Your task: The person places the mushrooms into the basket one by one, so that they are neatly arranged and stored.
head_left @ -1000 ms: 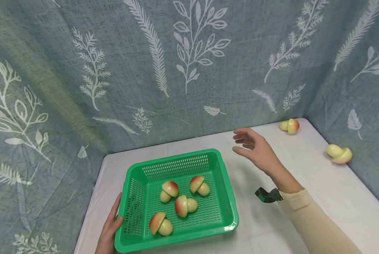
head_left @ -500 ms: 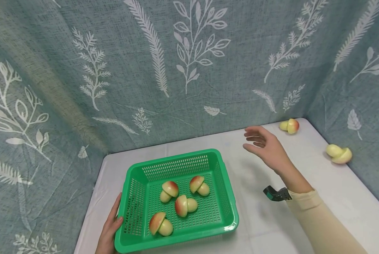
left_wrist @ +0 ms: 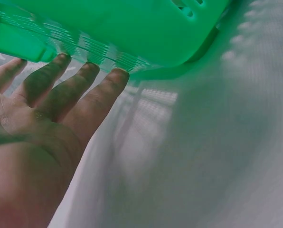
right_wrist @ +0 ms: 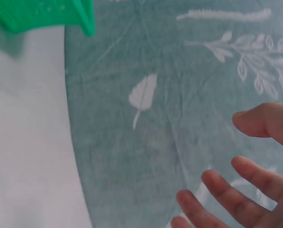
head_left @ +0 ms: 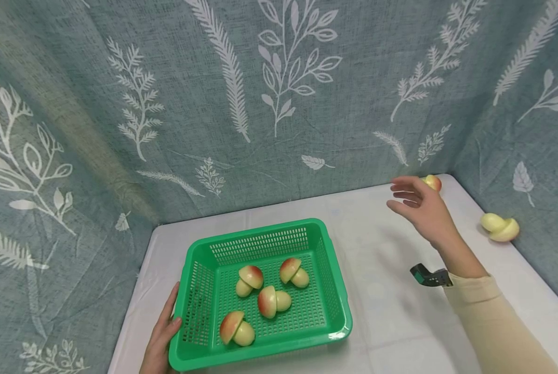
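A green plastic basket (head_left: pixel 265 345) stands on the white table, with several toy mushrooms, red-and-cream capped, lying inside, one of them a mushroom (head_left: pixel 274 302) near the middle. My left hand (head_left: pixel 162 332) rests against the basket's left side; in the left wrist view its straight fingers (left_wrist: pixel 101 97) touch the slotted wall. Over the table at the right, my right hand (head_left: pixel 424 210) hovers with relaxed, spread fingers and holds nothing. Just behind it, partly hidden, a toy mushroom (head_left: pixel 433 183) lies in the back right corner.
Another toy mushroom (head_left: pixel 500 227), pale yellow, lies by the table's right edge. A blue-green curtain (head_left: pixel 354 104) with white leaf prints surrounds the table (head_left: pixel 377 317) at the back and both sides. A black band (head_left: pixel 430 275) is on the right wrist.
My right hand has moved right, away from the basket, and now partly covers the mushroom in the back corner. The left hand and basket have stayed in place.
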### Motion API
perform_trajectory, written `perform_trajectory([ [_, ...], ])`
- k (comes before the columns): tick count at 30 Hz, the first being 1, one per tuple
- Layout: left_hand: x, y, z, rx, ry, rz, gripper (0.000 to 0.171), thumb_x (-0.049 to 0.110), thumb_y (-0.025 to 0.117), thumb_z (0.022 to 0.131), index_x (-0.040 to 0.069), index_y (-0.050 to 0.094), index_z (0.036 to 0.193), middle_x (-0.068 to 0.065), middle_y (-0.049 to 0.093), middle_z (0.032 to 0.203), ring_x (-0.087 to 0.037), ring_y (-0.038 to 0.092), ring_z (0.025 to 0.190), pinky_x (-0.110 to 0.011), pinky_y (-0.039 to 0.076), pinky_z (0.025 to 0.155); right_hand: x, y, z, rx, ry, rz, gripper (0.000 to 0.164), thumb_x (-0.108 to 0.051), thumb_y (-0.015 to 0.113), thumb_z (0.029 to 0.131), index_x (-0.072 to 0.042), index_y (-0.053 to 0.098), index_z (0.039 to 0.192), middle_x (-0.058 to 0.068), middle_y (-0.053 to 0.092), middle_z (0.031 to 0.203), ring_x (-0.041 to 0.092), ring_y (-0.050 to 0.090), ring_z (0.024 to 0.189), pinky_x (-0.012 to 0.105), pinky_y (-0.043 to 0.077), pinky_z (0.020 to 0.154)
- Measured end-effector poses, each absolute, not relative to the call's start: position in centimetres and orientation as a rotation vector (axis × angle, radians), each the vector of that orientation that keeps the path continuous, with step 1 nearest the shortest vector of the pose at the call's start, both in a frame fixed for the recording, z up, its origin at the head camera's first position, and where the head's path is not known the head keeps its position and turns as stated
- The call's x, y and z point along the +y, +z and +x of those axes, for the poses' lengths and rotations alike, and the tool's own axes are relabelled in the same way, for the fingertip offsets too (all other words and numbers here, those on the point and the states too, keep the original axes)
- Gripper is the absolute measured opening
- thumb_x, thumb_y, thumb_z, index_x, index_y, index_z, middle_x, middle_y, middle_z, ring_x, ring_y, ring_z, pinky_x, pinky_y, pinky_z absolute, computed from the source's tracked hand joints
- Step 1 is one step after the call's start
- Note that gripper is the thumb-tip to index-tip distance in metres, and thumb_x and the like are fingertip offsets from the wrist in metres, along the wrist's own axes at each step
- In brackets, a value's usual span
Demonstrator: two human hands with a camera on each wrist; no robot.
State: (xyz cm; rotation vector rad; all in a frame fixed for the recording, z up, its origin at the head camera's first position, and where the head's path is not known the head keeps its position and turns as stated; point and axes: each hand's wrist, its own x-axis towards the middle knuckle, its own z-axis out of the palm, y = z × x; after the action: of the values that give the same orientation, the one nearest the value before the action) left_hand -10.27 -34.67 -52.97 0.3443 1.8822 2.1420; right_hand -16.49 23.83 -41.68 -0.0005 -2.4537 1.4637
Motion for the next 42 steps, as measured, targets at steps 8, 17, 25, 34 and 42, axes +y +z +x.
perform_trajectory([
  [8, -34.8, -52.9, -10.4, 1.784, 2.182, 0.316, 0.064, 0.024, 0.026, 0.121, 0.034, -0.005, 0.176, -0.006, -0.007, 0.181, 0.004, 0.037, 0.148, -0.031, 0.043, 0.114, 27.3, -42.9, -17.0, -2.474, 1.413, -0.133, 0.058, -0.024, 0.071, 0.108, -0.003, 0.051, 0.157, 0.021, 0.058, 0.146, 0.043, 0.057, 0.137, 0.027, 0.053, 0.097],
  [17, -34.7, -52.8, -10.5, 1.777, 2.189, 0.323, 0.064, 0.023, 0.026, 0.121, 0.033, -0.005, 0.176, -0.010, -0.010, 0.180, 0.002, 0.039, 0.148, -0.032, 0.044, 0.114, 29.4, -43.6, -17.4, -2.468, 1.410, -0.172, 0.060, -0.028, 0.070, 0.109, 0.000, 0.049, 0.158, 0.022, 0.057, 0.148, 0.044, 0.055, 0.138, 0.019, 0.049, 0.091],
  [25, -34.9, -52.9, -10.4, 1.785, 2.195, 0.344, 0.064, 0.022, 0.025, 0.120, 0.032, -0.005, 0.176, -0.008, -0.004, 0.180, 0.001, 0.039, 0.149, -0.032, 0.045, 0.113, 31.4, -44.4, -18.3, -2.462, 1.446, -0.214, 0.056, -0.028, 0.071, 0.108, -0.008, 0.052, 0.156, 0.019, 0.055, 0.148, 0.041, 0.054, 0.136, 0.022, 0.049, 0.091],
  [34, -34.9, -53.0, -10.4, 1.771, 2.194, 0.347, 0.064, 0.022, 0.025, 0.120, 0.033, -0.005, 0.176, -0.006, -0.004, 0.181, 0.001, 0.037, 0.150, -0.031, 0.043, 0.115, 32.8, -44.2, -18.9, -2.496, 1.426, -0.288, 0.064, -0.030, 0.071, 0.108, -0.003, 0.047, 0.160, 0.022, 0.053, 0.151, 0.045, 0.051, 0.140, 0.036, 0.051, 0.099],
  [42, -34.9, -53.0, -10.3, 1.788, 2.192, 0.354, 0.064, 0.022, 0.025, 0.120, 0.032, -0.004, 0.176, -0.010, -0.006, 0.180, 0.002, 0.037, 0.149, -0.032, 0.044, 0.114, 34.2, -44.6, -19.4, -2.513, 1.408, -0.319, 0.062, -0.033, 0.070, 0.109, -0.005, 0.048, 0.160, 0.023, 0.053, 0.151, 0.032, 0.056, 0.130, 0.028, 0.051, 0.093],
])
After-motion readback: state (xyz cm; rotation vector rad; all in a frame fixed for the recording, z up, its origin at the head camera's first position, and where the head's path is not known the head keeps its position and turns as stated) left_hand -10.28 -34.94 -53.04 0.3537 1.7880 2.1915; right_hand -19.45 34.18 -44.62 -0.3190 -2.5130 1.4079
